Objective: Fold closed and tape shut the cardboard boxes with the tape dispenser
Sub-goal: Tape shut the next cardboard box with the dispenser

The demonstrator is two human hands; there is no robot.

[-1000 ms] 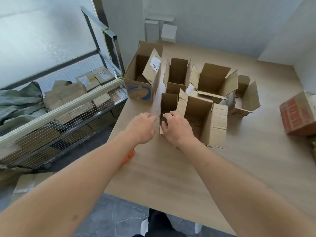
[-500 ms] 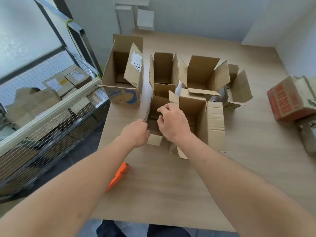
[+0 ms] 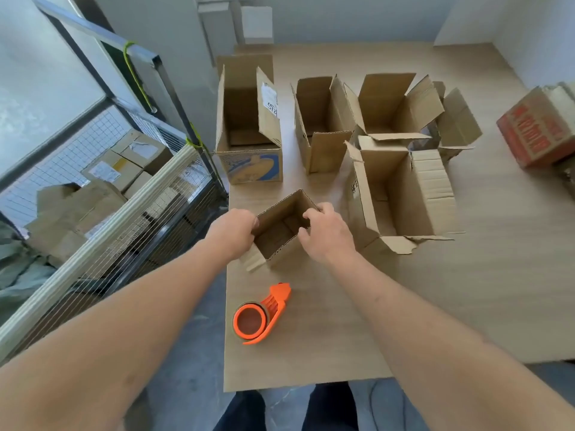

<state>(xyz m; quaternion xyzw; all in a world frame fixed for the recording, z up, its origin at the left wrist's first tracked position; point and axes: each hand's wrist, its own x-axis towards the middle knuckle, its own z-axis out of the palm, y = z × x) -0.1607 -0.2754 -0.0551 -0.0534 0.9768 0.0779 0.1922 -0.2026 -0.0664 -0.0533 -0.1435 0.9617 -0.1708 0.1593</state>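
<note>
Head view: small box (image 3: 281,231) now nearer, gripped.

A wire-mesh cage (image 3: 102,213) holding stacked parcels (image 3: 124,164) stands left of the wooden counter (image 3: 466,290), above a grey tiled floor (image 3: 186,384); white walls behind.

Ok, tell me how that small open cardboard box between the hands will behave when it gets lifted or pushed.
The small open brown cardboard box is probably light: it looks empty. Its thin corrugated walls will likely flex, since nothing braces the open top where the left hand and right hand grip it. It should slide easily on the smooth wooden table.
</note>
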